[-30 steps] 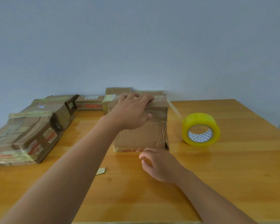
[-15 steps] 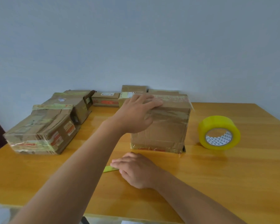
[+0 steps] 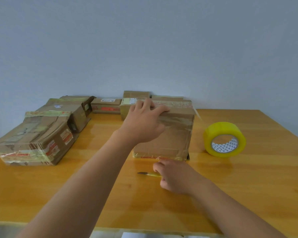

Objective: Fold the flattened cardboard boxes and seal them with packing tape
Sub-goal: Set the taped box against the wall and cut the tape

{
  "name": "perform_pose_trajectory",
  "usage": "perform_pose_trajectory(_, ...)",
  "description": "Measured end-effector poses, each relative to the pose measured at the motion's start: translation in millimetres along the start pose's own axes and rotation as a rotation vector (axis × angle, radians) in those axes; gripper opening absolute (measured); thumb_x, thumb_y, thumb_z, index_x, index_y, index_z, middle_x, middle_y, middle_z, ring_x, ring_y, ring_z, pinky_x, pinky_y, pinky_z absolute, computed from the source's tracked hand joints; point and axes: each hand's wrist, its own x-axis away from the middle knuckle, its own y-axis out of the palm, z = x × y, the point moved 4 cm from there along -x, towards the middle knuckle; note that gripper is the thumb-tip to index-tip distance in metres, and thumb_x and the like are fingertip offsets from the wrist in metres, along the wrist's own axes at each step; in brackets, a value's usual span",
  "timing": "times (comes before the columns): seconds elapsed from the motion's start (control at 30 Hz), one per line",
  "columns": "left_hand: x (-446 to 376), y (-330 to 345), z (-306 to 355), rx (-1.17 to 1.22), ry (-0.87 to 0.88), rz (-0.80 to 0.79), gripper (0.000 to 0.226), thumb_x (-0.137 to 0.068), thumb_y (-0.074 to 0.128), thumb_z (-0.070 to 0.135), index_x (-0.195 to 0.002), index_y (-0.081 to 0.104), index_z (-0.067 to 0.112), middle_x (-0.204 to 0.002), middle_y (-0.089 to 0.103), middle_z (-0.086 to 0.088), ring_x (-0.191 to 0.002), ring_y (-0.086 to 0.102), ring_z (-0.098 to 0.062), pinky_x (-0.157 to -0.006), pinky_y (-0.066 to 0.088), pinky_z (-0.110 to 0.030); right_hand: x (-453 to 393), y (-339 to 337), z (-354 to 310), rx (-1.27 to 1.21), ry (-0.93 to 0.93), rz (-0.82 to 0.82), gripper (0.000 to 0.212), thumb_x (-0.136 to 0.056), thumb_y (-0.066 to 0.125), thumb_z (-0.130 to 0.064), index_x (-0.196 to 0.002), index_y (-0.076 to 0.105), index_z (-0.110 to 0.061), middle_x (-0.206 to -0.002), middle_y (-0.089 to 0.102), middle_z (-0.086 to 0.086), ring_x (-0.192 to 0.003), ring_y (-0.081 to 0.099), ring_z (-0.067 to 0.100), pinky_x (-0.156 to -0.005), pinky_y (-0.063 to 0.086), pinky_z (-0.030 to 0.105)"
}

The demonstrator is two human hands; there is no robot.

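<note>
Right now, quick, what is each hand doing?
Left hand: open, fingers flat on top of the cardboard box.
Right hand: closed, pinching a small yellow-handled tool on the table.

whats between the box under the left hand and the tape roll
Only bare table in the head view, between the box and tape roll; a thin tape strand sticks out from the box's corner.
</note>
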Motion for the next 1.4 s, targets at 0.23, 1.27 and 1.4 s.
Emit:
perform_pose_trajectory(0.23, -16.3, 0.5, 38.0, 0.042, -0.072, 0.114, 0.036, -0.097, 0.035, 0.055, -0.100, 0.046, 0.021, -0.095, 0.055, 0.005, -0.091, 0.050, -0.018, -0.094, 0.044, -0.040, 52.7, -1.7, 62.0, -0.066, 0.203, -0.037, 0.014, -0.093, 0.047, -0.031, -0.105, 0.051, -0.024, -0.107, 0.055, -0.006, -0.098, 0.053, 0.017, -0.071, 0.042, 0.032)
perform_pose_trajectory(1.27, -78.8, 13.8, 69.5, 0.190, 0.150, -0.007, 0.053, -0.086, 0.025, 0.036, -0.121, 0.065, 0.035, -0.120, 0.062, 0.023, -0.107, 0.051, 0.000, -0.082, 0.043, -0.025, 35.3, -71.2, 152.4, -0.779, 0.192, 1.415, 0.012, -0.094, 0.060, -0.031, -0.105, 0.063, -0.024, -0.079, 0.067, -0.007, -0.071, 0.065, 0.010, -0.059, 0.049, 0.019)
perform_pose_trajectory(1.4, -89.1, 8.9, 68.9, 0.235, 0.169, -0.029, 0.046, -0.083, 0.034, 0.043, -0.109, 0.071, 0.037, -0.100, 0.064, 0.028, -0.095, 0.056, 0.001, -0.082, 0.049, -0.026, 41.6, -70.4, 159.0, -0.644, 0.248, 1.456, 0.024, -0.098, 0.057, -0.028, -0.091, 0.070, -0.008, -0.074, 0.064, 0.004, -0.068, 0.059, 0.018, -0.057, 0.047, 0.033)
